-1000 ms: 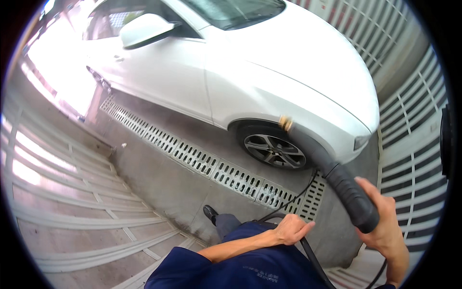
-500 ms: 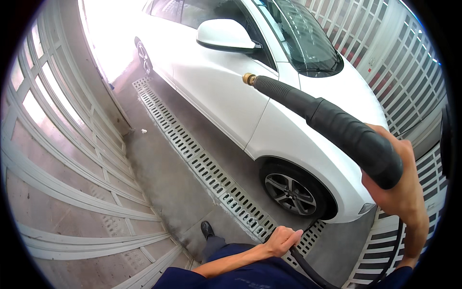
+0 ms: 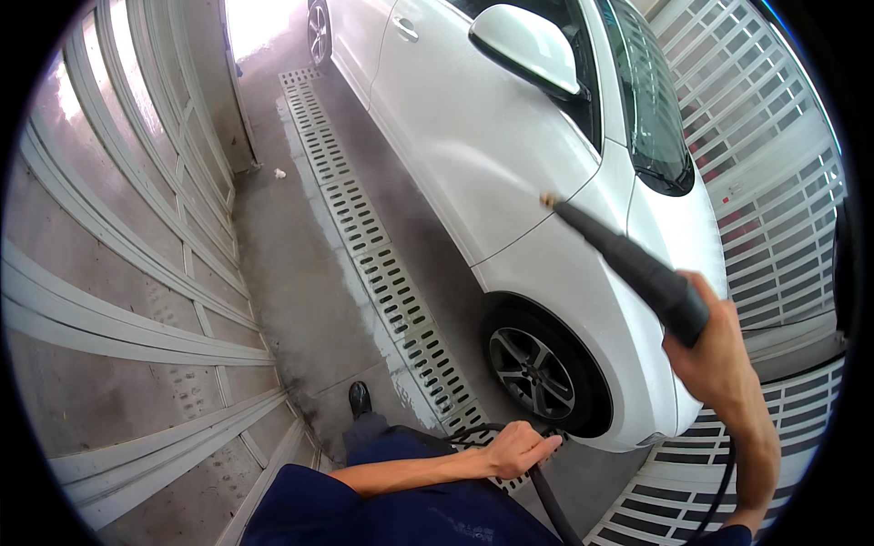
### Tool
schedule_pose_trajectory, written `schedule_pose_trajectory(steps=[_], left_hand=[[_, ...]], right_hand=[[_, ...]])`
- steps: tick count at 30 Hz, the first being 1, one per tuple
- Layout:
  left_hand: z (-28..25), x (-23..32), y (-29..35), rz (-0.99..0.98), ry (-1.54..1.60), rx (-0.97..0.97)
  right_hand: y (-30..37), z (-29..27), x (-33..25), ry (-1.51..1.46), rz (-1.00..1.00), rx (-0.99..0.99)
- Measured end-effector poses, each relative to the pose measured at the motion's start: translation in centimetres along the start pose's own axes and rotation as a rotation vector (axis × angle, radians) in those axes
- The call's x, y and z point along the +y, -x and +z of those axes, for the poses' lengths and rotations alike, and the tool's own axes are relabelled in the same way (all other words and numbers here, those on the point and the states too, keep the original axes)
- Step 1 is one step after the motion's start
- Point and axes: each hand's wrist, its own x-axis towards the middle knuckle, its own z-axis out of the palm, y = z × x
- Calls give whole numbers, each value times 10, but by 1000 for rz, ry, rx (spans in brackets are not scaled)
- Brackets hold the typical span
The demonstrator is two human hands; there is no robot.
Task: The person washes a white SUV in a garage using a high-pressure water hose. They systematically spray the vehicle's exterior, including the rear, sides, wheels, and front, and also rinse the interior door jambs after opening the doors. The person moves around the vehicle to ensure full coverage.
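Black plastic spray gun: held in the air alongside the car's front fender, brass-coloured nozzle pointing toward the front door; long, round, thicker at the rear, slightly blurred.
Right hand: wrapped around the gun's rear end.
Left hand: curled in a fist around the smooth black rubber hose, low in front of the body.
Spray: a pale, misty streak leads from the nozzle across the door.
Glossy white car: smooth curved panels, rounded mirror, five-spoke metal wheel in a black tyre.
Pale slotted drain cover: rows of oblong holes, running along the grey floor beside the car.
Slatted wall: whitish bars along the floor's left edge.
Lettering: small pale marks on the navy fabric shirt, too blurred to read.
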Motion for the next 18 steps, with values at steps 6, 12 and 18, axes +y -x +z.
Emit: schedule_pose_trajectory(steps=[6, 12, 18], left_hand=[[-47, -29, 20, -28, -127, 232], [-91, -46, 55, -149, -4, 518], [-153, -57, 94, -224, 71, 834]], right_hand=[[-80, 77, 1, 289, -183, -102], [-123, 218, 55, 497, -103, -575], [-224, 271, -47, 537, -359, -394]])
